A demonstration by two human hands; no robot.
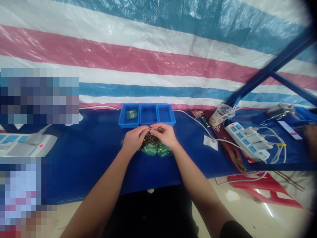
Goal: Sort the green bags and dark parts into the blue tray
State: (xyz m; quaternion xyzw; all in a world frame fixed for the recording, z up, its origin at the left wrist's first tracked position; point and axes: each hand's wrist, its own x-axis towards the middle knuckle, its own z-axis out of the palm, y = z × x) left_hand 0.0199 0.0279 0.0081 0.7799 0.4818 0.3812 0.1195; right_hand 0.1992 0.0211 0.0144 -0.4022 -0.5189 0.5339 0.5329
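My left hand (133, 137) and my right hand (166, 135) meet over the blue table, thumbs and fingertips pinched close together. Whatever they hold between the tips is small and dark, and I cannot make out its kind. Just beneath them lies a green plastic bag (153, 149), with a heap of small brownish metallic pieces (153, 140) on it, partly hidden by my hands. Right behind my fingers stands a blue three-compartment tray (128, 126). Its left compartment holds a small green packet (131, 114); a tiny dark speck shows in the right one.
A power strip (244, 138) with white cables, a plastic cup (220, 114), a brown bag (220, 132) and a small white packet (210, 143) lie to the right. Another power strip (47, 145) is at left. A red stool (267, 190) stands below. Striped sheeting (148, 56) hangs behind.
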